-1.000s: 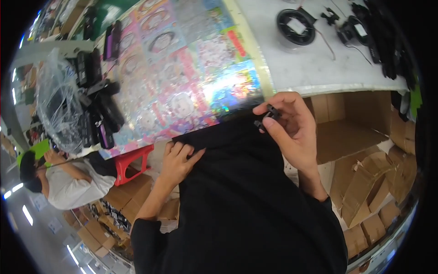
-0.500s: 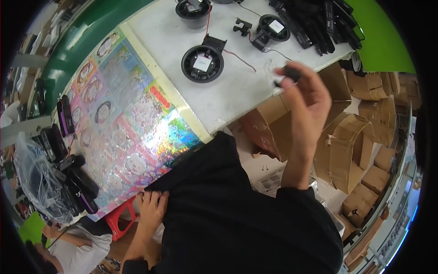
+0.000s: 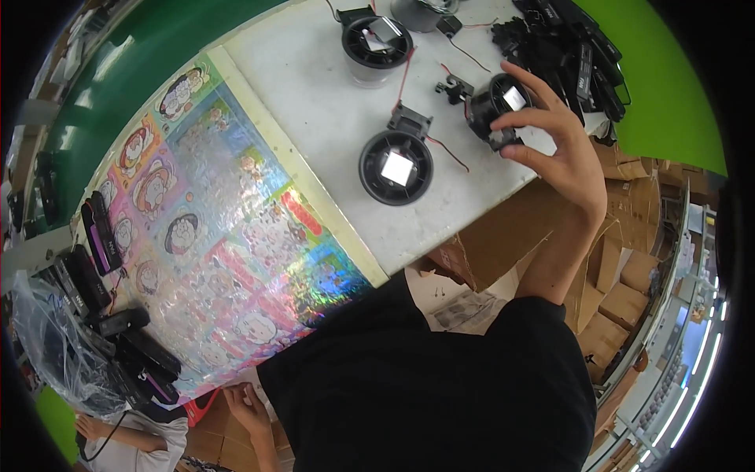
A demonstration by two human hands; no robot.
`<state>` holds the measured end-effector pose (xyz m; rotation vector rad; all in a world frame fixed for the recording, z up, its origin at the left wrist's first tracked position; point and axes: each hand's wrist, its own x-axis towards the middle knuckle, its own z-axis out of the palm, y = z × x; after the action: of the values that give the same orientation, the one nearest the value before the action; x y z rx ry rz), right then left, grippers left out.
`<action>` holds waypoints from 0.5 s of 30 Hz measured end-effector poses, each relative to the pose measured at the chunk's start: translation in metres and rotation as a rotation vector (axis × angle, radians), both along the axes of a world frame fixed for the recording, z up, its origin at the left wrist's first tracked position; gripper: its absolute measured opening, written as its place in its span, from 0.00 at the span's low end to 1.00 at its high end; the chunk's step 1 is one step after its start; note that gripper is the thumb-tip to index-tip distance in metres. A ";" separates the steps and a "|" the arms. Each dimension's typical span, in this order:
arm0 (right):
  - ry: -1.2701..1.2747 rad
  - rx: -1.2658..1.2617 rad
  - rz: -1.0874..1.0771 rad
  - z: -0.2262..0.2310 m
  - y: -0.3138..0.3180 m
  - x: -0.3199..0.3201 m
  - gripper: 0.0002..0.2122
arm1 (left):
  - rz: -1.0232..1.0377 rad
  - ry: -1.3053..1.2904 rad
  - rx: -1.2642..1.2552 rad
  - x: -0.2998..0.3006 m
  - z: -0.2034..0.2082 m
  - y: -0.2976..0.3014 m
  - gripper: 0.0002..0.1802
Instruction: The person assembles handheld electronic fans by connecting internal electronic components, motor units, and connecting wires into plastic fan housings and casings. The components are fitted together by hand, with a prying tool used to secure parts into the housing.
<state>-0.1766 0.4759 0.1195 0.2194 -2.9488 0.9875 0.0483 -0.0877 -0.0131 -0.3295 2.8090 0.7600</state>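
Note:
My right hand is closed around a round black fan housing with a white square on its face, at the table's right side. Thumb and fingers press on its rim and on a small black part at its near side. A black clip-like piece lies just left of it. Another fan housing, with a black bracket and thin wires, sits to the left on the white table. At the lower left, my left hand hangs near the table edge, fingers loosely apart, holding nothing visible.
More fan housings stand farther back. Black handle-like parts are heaped at the far right. A shiny cartoon sheet covers the table's left part, with black parts and a plastic bag beyond. Cardboard boxes stand below.
My right hand, which held a small black part above the table edge, has moved forward onto the fan housing. My left hand has come off my black shirt's hem. The view has shifted.

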 end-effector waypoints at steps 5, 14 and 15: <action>-0.011 0.019 0.024 -0.004 -0.010 -0.010 0.13 | -0.252 -0.773 -0.255 0.036 -0.001 -0.052 0.10; 0.146 -0.108 -0.086 -0.026 0.012 0.003 0.14 | -0.164 -0.354 0.548 -0.123 0.129 0.020 0.07; 0.179 -0.291 -0.115 -0.031 0.016 0.006 0.14 | -0.428 -0.136 0.562 -0.149 0.130 0.031 0.06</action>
<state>-0.1703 0.4920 0.0888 0.1213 -2.5869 1.2874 -0.1007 -0.0567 0.1173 0.2919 2.2846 1.2929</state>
